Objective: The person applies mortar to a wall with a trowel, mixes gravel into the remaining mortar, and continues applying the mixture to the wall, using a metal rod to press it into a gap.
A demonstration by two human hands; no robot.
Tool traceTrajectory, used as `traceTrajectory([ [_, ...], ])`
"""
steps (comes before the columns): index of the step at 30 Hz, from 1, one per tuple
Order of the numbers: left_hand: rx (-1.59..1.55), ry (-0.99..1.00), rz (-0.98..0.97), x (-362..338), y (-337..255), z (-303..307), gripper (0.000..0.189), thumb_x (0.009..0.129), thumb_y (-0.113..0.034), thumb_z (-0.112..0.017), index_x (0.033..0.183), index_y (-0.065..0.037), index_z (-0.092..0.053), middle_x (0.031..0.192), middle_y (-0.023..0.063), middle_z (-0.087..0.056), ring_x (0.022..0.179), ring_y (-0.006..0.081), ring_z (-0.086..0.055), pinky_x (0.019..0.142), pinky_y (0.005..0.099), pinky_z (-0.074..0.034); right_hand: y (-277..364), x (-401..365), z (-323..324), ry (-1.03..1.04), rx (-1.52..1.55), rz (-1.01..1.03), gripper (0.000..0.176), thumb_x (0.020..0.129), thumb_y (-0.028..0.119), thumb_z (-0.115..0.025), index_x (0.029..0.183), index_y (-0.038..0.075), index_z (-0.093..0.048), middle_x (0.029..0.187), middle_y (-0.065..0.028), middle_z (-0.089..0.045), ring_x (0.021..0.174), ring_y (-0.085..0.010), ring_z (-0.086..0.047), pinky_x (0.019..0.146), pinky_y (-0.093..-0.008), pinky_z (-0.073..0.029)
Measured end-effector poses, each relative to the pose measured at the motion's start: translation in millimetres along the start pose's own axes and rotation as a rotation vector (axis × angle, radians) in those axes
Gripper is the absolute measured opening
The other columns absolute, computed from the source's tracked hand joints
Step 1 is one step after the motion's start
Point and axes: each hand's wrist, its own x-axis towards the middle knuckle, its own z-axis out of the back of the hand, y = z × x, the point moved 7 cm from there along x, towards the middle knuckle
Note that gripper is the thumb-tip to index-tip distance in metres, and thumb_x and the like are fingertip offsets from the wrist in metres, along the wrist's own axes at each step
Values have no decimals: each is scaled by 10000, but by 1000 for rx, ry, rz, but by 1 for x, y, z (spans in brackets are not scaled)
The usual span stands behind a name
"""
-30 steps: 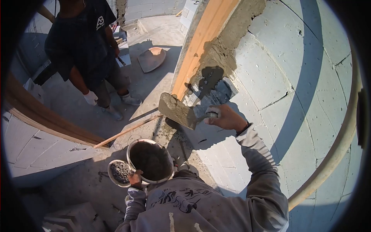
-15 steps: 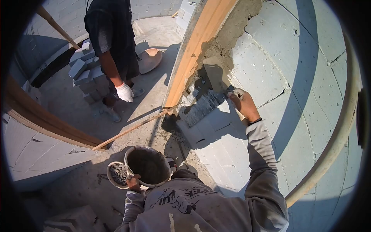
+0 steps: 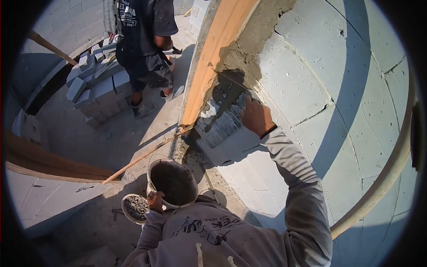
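My right hand (image 3: 258,116) is closed around a trowel (image 3: 230,80), whose blade appears nearly edge-on, close to the wall. Dark wet mortar (image 3: 227,94) lies in the gap between the pale block wall (image 3: 307,84) and the wooden frame (image 3: 212,62). Higher up, grey mortar (image 3: 249,49) covers the same strip. My left hand (image 3: 155,201) grips the rim of a bucket (image 3: 194,186) with dark mortar inside. Touching or close beside it is a smaller bucket (image 3: 126,214) containing grey rubble.
A co-worker (image 3: 144,44) stands beyond the frame beside stacked pale blocks (image 3: 104,91). A thin wooden strip (image 3: 138,163) crosses low between the frame sides. On the right curves a thick pale pole or hose (image 3: 378,196). More blocks (image 3: 95,257) lie in shadow at lower left.
My right hand has moved left and slightly up, and the trowel blade has turned from face-on to nearly edge-on. The co-worker has turned and stepped. My left hand stays on the bucket.
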Motion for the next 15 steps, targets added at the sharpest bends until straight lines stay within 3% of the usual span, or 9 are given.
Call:
traceTrajectory([
  [3, 28, -14, -121, 8, -42, -13, 255, 589, -189, -666, 675, 10, -531, 591, 44, -481, 533, 170, -448, 505, 324, -366, -8, 25, -20, -51, -46, -96, 137, 831, 146, -523, 901, 34, -487, 747, -189, -613, 608, -343, -629, 542, -434, -511],
  [7, 82, 32, -322, 32, -69, -28, 248, 604, -200, -675, 664, -11, -527, 591, 62, -478, 542, 207, -463, 502, 360, -373, 1, 30, -12, -97, -154, -133, 144, 833, 157, -531, 899, 35, -494, 733, -182, -613, 614, -327, -639, 537, -426, -510],
  [10, 54, 64, -476, 44, -94, -30, 222, 620, -187, -671, 647, -27, -520, 580, 58, -486, 500, 192, -448, 461, 349, -356, -1, 33, 11, -137, -37, -161, 189, 842, 197, -546, 912, 28, -500, 747, -185, -625, 632, -337, -644, 553, -435, -511],
  [13, 80, 97, -353, 78, -95, -21, 247, 603, -194, -696, 637, 13, -565, 540, 56, -489, 484, 181, -480, 467, 344, -387, -7, 35, 11, -19, 8, -226, 293, 823, 206, -570, 1001, -11, -487, 750, -211, -637, 705, -353, -652, 611, -430, -518],
  [15, -58, 19, -5, 59, -106, -17, 253, 603, -196, -709, 589, -7, -542, 509, 55, -472, 421, 176, -449, 416, 344, -359, -19, 33, 8, 18, 1, -305, 400, 864, 350, -557, 1003, -22, -517, 765, -223, -636, 738, -383, -644, 628, -468, -508],
])
